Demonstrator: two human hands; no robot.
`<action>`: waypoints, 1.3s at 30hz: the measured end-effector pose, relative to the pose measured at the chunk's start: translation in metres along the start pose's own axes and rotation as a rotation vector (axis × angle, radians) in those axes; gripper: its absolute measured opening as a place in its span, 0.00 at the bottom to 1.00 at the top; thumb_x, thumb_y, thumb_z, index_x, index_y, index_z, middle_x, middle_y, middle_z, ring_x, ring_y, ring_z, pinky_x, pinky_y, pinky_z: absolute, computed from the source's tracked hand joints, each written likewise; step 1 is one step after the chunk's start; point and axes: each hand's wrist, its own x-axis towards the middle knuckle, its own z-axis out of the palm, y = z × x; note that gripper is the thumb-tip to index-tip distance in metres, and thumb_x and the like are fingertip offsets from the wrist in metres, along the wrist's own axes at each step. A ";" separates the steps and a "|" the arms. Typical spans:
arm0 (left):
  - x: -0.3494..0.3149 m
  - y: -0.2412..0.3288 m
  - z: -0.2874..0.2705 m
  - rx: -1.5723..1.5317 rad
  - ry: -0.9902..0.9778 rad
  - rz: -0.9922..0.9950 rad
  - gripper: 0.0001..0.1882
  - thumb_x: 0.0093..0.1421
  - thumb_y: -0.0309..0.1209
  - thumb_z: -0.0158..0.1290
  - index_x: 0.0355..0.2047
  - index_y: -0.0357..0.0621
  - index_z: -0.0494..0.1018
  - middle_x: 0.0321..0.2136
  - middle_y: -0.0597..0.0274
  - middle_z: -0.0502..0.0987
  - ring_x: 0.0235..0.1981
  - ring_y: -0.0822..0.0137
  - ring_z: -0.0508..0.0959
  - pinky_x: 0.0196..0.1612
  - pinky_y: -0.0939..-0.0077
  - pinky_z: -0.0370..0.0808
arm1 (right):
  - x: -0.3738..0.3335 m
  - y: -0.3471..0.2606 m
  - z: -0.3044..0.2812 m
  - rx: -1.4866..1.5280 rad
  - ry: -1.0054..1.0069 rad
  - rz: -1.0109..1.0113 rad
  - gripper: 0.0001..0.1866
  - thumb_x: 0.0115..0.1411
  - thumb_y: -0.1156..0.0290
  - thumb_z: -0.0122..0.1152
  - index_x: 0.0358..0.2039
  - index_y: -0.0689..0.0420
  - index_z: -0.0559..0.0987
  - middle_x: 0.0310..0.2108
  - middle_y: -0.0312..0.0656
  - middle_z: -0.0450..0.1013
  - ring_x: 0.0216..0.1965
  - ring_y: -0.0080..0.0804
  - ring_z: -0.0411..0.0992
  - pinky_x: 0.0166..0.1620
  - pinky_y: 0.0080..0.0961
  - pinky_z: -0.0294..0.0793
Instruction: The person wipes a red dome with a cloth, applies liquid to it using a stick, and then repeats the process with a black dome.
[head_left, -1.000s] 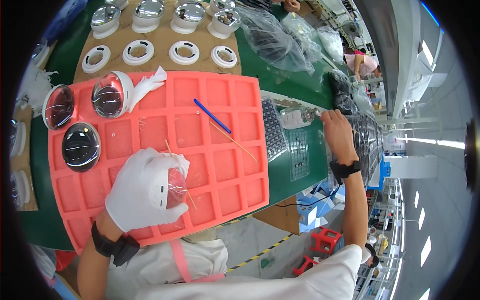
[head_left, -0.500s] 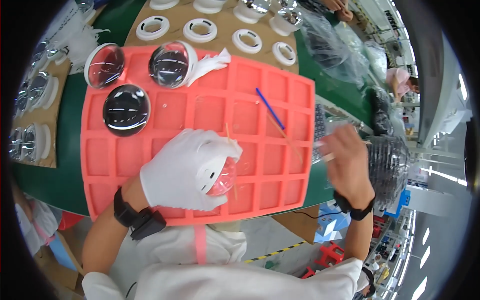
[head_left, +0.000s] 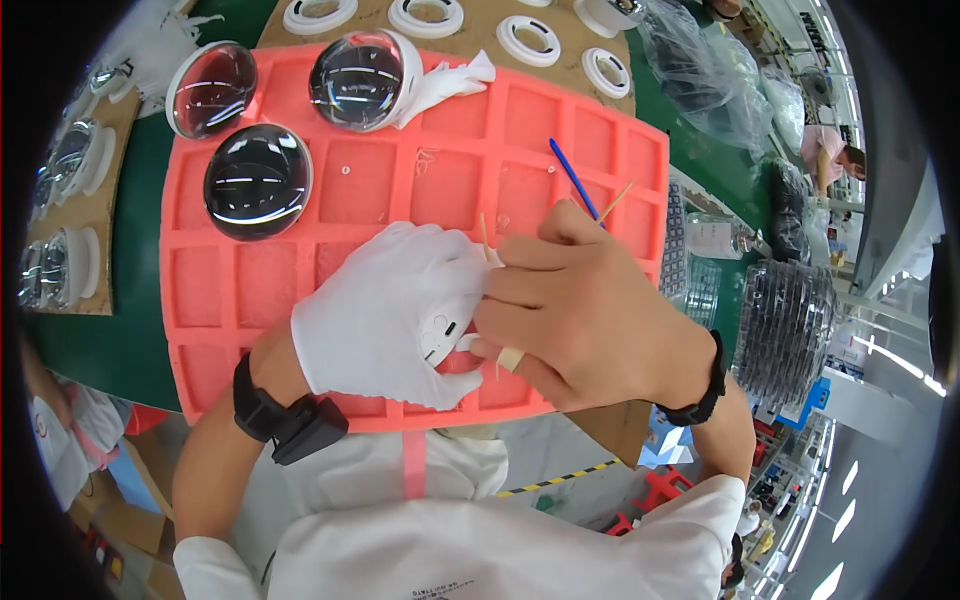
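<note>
My left hand (head_left: pixel 390 315), in a white glove, is wrapped round a white dome camera housing (head_left: pixel 437 338) with a slot in its side. Its clear dome mostly disappears behind the fingers. Bare and curled, my right hand (head_left: pixel 585 310) presses its fingertips to the housing's right side; something white shows at the fingertips, too hidden to name. One finger wears a tan band (head_left: pixel 510 359). A thin wooden stick (head_left: pixel 484 232) stands out beside the gloved fingers. Another thin stick (head_left: pixel 617 202) slants above my right hand, near a blue pen-like rod (head_left: pixel 570 172); whether it is held cannot be made out.
Under both hands lies a red compartment tray (head_left: pixel 198 290). Dark glossy domes (head_left: pixel 258 182) and a white cloth (head_left: pixel 450 88) sit at its far left. White rings (head_left: pixel 528 40) rest on cardboard behind. Rightward are a clear bottle (head_left: pixel 720 238) and stacked clear plastic trays (head_left: pixel 785 320).
My right hand has come in from beyond the tray's right edge to the housing. My left hand keeps its hold. The whole view has shifted slightly.
</note>
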 end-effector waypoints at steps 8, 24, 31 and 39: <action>0.001 -0.004 0.003 -0.027 -0.016 0.027 0.30 0.43 0.41 0.65 0.46 0.44 0.73 0.35 0.60 0.73 0.40 0.58 0.73 0.44 0.63 0.68 | 0.003 0.008 -0.008 -0.046 -0.018 0.020 0.11 0.53 0.71 0.66 0.20 0.53 0.71 0.19 0.35 0.63 0.25 0.36 0.62 0.37 0.35 0.57; 0.005 0.003 0.000 0.026 -0.155 -0.121 0.22 0.39 0.40 0.67 0.35 0.49 0.76 0.43 0.64 0.73 0.45 0.59 0.71 0.49 0.64 0.67 | 0.003 0.014 -0.002 -0.026 -0.026 -0.014 0.12 0.52 0.68 0.66 0.19 0.52 0.71 0.18 0.33 0.63 0.23 0.34 0.61 0.36 0.35 0.55; 0.002 0.001 0.002 -0.006 -0.077 -0.092 0.22 0.39 0.40 0.68 0.35 0.49 0.76 0.43 0.64 0.73 0.45 0.59 0.71 0.49 0.63 0.68 | 0.001 0.011 -0.001 -0.021 0.009 -0.014 0.13 0.52 0.67 0.67 0.18 0.52 0.71 0.17 0.33 0.63 0.22 0.34 0.60 0.35 0.35 0.55; 0.004 0.004 -0.001 -0.018 -0.104 -0.116 0.23 0.39 0.39 0.68 0.36 0.48 0.77 0.43 0.65 0.73 0.45 0.59 0.71 0.49 0.63 0.68 | 0.003 0.004 -0.003 -0.123 0.027 0.004 0.14 0.50 0.67 0.69 0.18 0.53 0.70 0.17 0.33 0.63 0.22 0.34 0.60 0.34 0.34 0.55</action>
